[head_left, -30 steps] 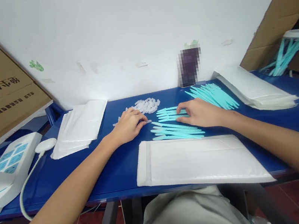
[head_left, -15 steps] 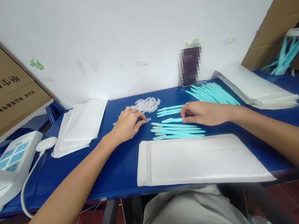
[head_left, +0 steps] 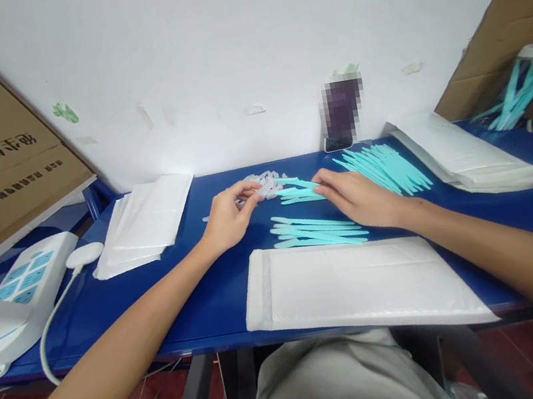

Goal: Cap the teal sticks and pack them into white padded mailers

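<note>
At the far middle of the blue worktop [head_left: 200, 291], we pinch a teal stick [head_left: 301, 182] in our right hand [head_left: 354, 197], over a short row of sticks [head_left: 297, 199], while our left hand [head_left: 229, 217] pinches what looks like a clear cap [head_left: 264, 190] beside the heap. Bringing the pair together appears to be the step in hand; the next move calls for lining them up. The stick's long axis runs left-right, slightly slanted, free end pointing left.
</note>
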Available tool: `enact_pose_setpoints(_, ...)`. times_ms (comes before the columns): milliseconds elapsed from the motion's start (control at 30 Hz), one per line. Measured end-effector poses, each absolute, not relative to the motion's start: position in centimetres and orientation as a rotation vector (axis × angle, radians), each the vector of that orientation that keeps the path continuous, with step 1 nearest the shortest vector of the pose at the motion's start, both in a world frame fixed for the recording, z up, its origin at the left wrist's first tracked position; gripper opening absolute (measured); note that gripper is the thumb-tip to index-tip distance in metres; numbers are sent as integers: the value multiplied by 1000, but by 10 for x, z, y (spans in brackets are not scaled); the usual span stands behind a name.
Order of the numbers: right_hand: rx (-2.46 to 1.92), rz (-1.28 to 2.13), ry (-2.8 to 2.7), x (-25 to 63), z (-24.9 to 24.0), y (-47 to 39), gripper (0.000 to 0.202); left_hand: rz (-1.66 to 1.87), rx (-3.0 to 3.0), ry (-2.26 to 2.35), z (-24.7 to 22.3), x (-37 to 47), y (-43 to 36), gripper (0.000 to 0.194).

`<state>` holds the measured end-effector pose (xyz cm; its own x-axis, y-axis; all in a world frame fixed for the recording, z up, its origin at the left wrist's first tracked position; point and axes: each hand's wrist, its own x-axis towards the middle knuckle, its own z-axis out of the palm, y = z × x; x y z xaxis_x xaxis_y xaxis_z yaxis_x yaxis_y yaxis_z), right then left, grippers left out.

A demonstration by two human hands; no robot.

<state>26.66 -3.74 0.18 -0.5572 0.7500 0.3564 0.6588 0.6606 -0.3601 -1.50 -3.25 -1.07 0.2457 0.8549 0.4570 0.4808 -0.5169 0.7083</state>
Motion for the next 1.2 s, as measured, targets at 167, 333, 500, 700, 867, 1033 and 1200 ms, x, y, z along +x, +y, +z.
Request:
enact_pose_setpoints(167,-1099,229,-2327,265,-2,-38,28,1192,1918,1123,-15,-13,-32,30)
enact_pose_setpoints(333,-1123,148,-2349,266,-3,-37,30,1268,1864,1087,-16,-12,-30,32)
enact_pose_setpoints(500,-1113,105,-2351,265,-4,-37,32,1286,1756,1033,-14,-11,-29,37)
enact_pose_setpoints(700,-1097,52,-2349,266,-5,-36,31,1290,1715,1022,-13,-12,-30,40)
enact_pose_setpoints(867,-1085,48,-2326,258,-4,-44,28,1238,1766,925,-17,-4,-35,35)
enact_pose_setpoints(1033,-1059,58,-2290,251,-1,-51,25,1211,1838,835,-13,4,-36,36)
enact_pose_setpoints(1200,-1160,44,-2304,258,-2,-44,28,1063,2488,1252,-7,-17,-30,42)
